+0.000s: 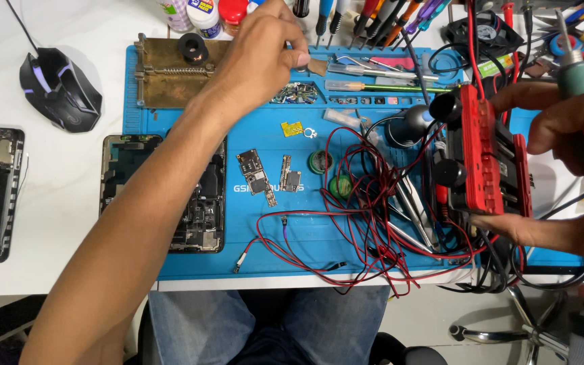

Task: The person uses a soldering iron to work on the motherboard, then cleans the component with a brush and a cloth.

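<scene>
Nearest me, red and black wires point(366, 223) lie tangled over the near right of the blue mat point(170, 108) and spill off the tabletop point(69, 223) edge. My right hand point(562, 169) grips a red clamp point(488, 159), fingers wrapped above and below it, along with a green-handled tool point(576, 71); the wires run up to it, so a sharp pull could drag the tangle across the mat. Left of that, two small boards point(268, 174) sit loose mid-mat, right in the tangle's path, I'd judge. An opened phone point(201, 203) lies under my left forearm, which could knock it. Farther off, my left hand point(258, 57) reaches to the mat's far tray, fingers curled around something small I cannot make out. Bottles point(204, 13) stand just beyond and could tip.
</scene>
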